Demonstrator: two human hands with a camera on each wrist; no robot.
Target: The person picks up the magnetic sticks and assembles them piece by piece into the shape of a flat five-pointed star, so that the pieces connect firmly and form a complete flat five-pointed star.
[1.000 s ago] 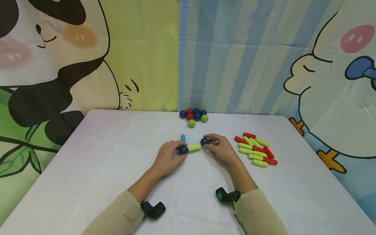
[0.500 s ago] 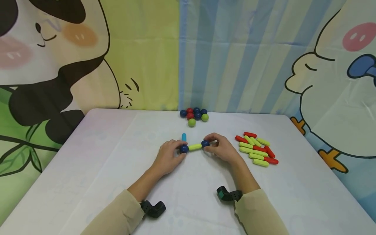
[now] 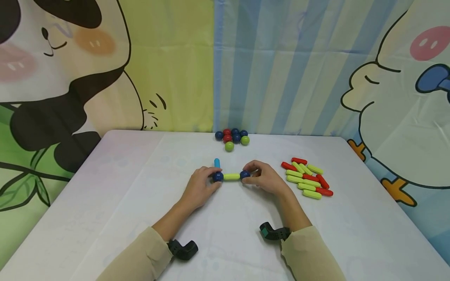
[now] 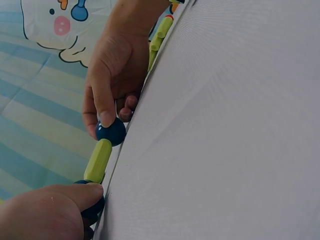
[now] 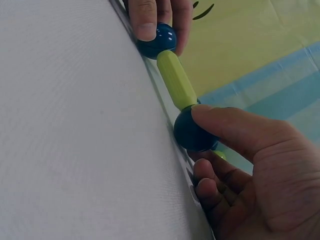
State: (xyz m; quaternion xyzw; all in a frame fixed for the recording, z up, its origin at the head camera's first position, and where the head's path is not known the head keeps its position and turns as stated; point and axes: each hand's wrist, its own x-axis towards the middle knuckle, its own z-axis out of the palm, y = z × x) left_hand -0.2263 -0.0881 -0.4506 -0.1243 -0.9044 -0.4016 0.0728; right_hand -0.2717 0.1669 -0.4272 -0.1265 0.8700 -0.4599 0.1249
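A yellow-green rod (image 3: 231, 176) lies level on the white table (image 3: 123, 195) between two dark blue balls. My left hand (image 3: 201, 186) pinches the left ball (image 3: 218, 176), which also carries a light blue rod (image 3: 216, 162) pointing away from me. My right hand (image 3: 264, 180) pinches the right ball (image 3: 244, 175). The left wrist view shows the right ball (image 4: 111, 132), the rod (image 4: 98, 161) and my left thumb over the nearer ball (image 4: 93, 209). In the right wrist view my right thumb lies on its ball (image 5: 192, 133), joined by the rod (image 5: 176, 80) to the far ball (image 5: 157, 42).
A cluster of blue, red and green balls (image 3: 233, 138) sits at the table's far edge. A pile of red and yellow-green rods (image 3: 306, 178) lies right of my right hand. Printed cloth hangs behind the table.
The rod with its two balls has turned from slanted to level: the right ball came down toward me and the left ball shifted slightly left. Both hands kept their hold.
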